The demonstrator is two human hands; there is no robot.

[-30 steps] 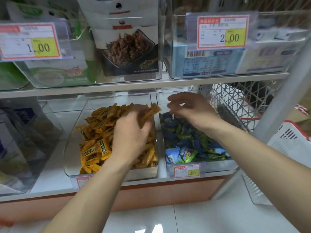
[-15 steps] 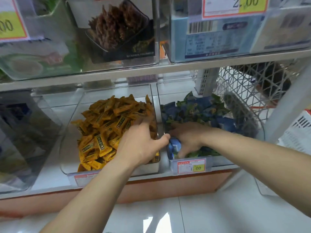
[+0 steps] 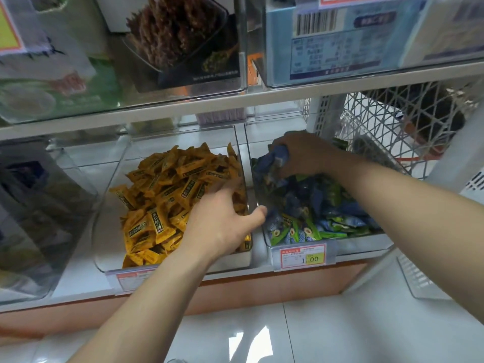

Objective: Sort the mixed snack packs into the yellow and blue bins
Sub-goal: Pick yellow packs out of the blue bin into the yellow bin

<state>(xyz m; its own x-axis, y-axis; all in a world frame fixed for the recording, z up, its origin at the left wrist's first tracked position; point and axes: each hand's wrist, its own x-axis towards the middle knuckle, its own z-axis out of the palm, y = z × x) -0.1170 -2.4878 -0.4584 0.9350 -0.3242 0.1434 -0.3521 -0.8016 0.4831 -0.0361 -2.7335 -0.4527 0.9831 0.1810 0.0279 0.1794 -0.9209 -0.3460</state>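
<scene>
Under the shelf edge (image 3: 235, 102), left hand (image 3: 222, 221) spreads over yellow packs (image 3: 167, 184); right hand (image 3: 306, 153) clutches blue packs (image 3: 278, 156).

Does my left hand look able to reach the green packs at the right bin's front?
Probably yes: the left hand rests beside the dividing wall, the green packs lie uncovered just past it, and the right hand grips blue packs farther back.

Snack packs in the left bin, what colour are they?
The small plastic snack packs are yellow-orange with dark labels; the head view shows them best.
</scene>
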